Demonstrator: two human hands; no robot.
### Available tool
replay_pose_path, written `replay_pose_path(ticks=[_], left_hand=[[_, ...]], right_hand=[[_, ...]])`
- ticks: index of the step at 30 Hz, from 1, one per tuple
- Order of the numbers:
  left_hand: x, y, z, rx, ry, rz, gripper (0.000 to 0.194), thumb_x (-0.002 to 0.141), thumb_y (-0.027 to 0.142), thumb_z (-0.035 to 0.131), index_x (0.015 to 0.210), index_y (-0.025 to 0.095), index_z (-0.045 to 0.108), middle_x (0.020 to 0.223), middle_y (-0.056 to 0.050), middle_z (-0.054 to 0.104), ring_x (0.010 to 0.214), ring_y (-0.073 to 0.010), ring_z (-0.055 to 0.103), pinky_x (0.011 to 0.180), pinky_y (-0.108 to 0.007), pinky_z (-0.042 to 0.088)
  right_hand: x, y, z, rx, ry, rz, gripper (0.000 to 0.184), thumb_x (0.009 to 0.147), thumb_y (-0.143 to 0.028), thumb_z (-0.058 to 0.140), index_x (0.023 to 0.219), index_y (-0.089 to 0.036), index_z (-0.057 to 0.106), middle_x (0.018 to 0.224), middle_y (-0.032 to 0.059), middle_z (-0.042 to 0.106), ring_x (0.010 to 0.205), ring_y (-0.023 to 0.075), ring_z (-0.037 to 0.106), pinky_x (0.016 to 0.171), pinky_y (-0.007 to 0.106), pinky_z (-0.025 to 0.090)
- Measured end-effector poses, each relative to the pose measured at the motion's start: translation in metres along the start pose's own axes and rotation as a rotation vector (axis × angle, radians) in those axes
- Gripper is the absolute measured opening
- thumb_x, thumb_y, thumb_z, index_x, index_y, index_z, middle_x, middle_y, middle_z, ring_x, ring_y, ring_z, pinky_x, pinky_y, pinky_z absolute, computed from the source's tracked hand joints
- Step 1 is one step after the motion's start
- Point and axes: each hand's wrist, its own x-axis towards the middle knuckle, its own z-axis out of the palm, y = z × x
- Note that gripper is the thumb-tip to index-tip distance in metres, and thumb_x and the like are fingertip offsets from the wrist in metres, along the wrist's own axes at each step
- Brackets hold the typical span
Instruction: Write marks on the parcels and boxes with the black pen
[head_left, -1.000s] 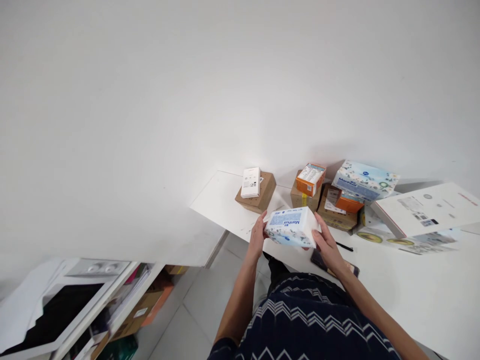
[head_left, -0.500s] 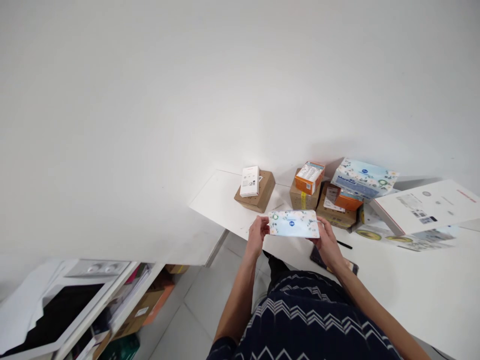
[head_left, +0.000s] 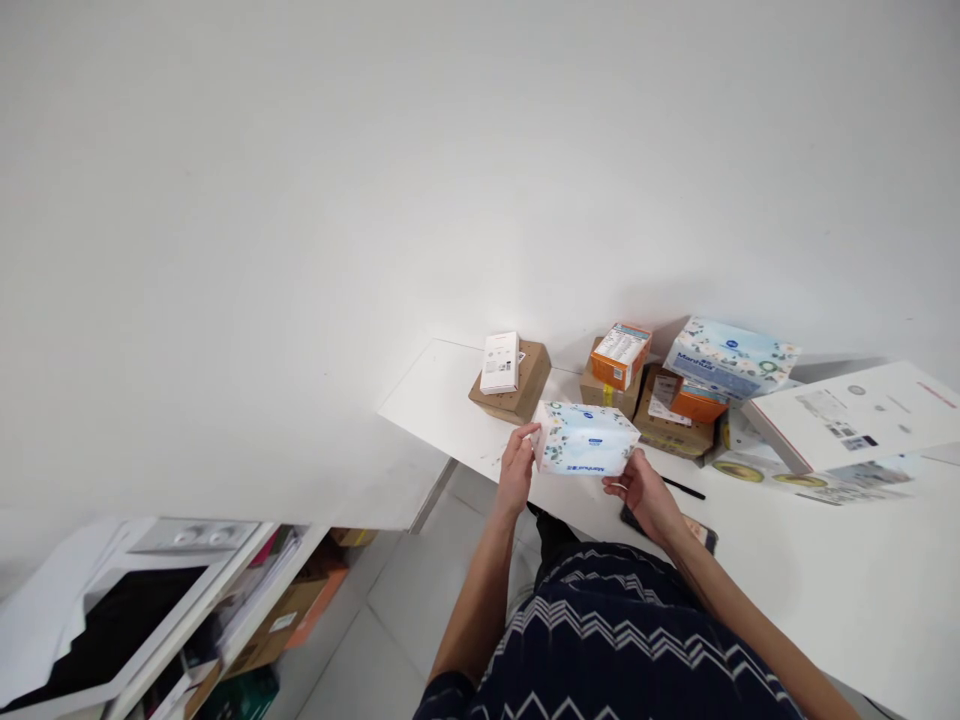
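Observation:
Between my two hands is a light blue floral tissue box [head_left: 587,440], tilted so that its top and a lettered side show. My left hand [head_left: 517,465] grips its left end, fingers on the end face. At the lower right corner, my right hand [head_left: 640,487] holds it with thumb and fingers, some of them curled beneath. Just beyond the box, a brown carton [head_left: 536,375] carries a slim white box [head_left: 500,363]. Near my right hand, a black pen [head_left: 684,488] and a phone [head_left: 703,534], partly covered by my wrist, lie on the white table [head_left: 810,570].
Toward the back right, an orange box [head_left: 621,357] rests on a brown carton [head_left: 600,394]. Beside it, another tissue box [head_left: 731,355] tops a stack, with a large white box [head_left: 859,415] leaning at right. A microwave [head_left: 135,610] stands on a shelf unit lower left.
The tissue box has been tipped, so its lettered side now shows as well as another face. My right hand has shifted slightly down and left along its edge.

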Motion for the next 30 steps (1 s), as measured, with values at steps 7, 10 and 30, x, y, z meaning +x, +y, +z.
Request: replay_pose_path(ticks=[7,10,30], left_hand=[[-0.004,0.007,0.003,0.07,0.047,0.007,0.055,0.074,0.046,0.072,0.122,0.023,0.056,0.115,-0.007,0.065,0.101,-0.022,0.06,0.082,-0.03,0.048],[-0.002,0.004,0.002,0.072,0.078,-0.003,0.05,0.079,0.048,0.066,0.122,0.025,0.057,0.12,-0.007,0.063,0.099,-0.0201,0.06,0.08,-0.029,0.048],[-0.003,0.006,-0.005,0.365,0.109,0.161,0.055,0.09,0.061,0.035,0.112,0.023,0.067,0.135,-0.009,0.042,0.13,-0.0268,0.038,0.111,-0.043,0.029]], right_hand=[[-0.002,0.007,-0.001,-0.158,0.003,-0.145,0.032,0.072,-0.051,0.072,0.089,-0.025,0.071,0.098,0.0026,0.067,0.086,0.0181,0.06,0.07,0.027,0.05],[-0.002,0.007,-0.001,-0.204,-0.009,-0.179,0.034,0.073,-0.055,0.07,0.089,-0.025,0.072,0.107,0.0041,0.068,0.098,0.021,0.058,0.078,0.03,0.049],[0.002,0.002,0.0,0.082,0.058,-0.069,0.033,0.068,-0.055,0.072,0.082,-0.026,0.069,0.096,0.0016,0.071,0.086,0.0195,0.062,0.07,0.029,0.051]])
